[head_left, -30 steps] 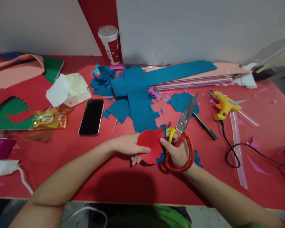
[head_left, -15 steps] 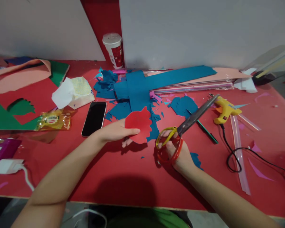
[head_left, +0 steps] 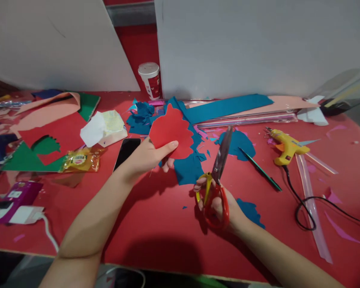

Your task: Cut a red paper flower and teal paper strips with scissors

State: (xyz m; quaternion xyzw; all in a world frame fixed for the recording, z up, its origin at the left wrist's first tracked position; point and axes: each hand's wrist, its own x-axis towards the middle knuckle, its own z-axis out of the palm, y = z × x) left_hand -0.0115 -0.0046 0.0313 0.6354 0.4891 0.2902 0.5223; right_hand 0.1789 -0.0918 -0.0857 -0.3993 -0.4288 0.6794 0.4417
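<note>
A red paper cutout (head_left: 171, 130) with a scalloped right edge is pinched in my left hand (head_left: 154, 156), its thumb lying across the front. It is held up over blue paper pieces (head_left: 189, 172). My right hand (head_left: 220, 204) grips scissors (head_left: 222, 156) by their yellow and red handles. The scissor blades look closed together and point up and away, apart from the red cutout. Near my right hand lie a scalloped blue cutout (head_left: 250, 212), a rounded blue cutout (head_left: 238, 144) and a green pen (head_left: 261, 170).
A yellow glue gun (head_left: 289, 146) with a black cord lies right, beside clear plastic strips (head_left: 310, 204). A lidded paper cup (head_left: 150, 82) stands at the back. Left are a phone (head_left: 127, 151), red paper with a cut-out hole (head_left: 70, 130) and a purple box (head_left: 22, 196).
My left hand has raised the red cutout and turned it more upright. The scissors have swung from pointing right to pointing nearly straight away. The camera view has shifted slightly.
</note>
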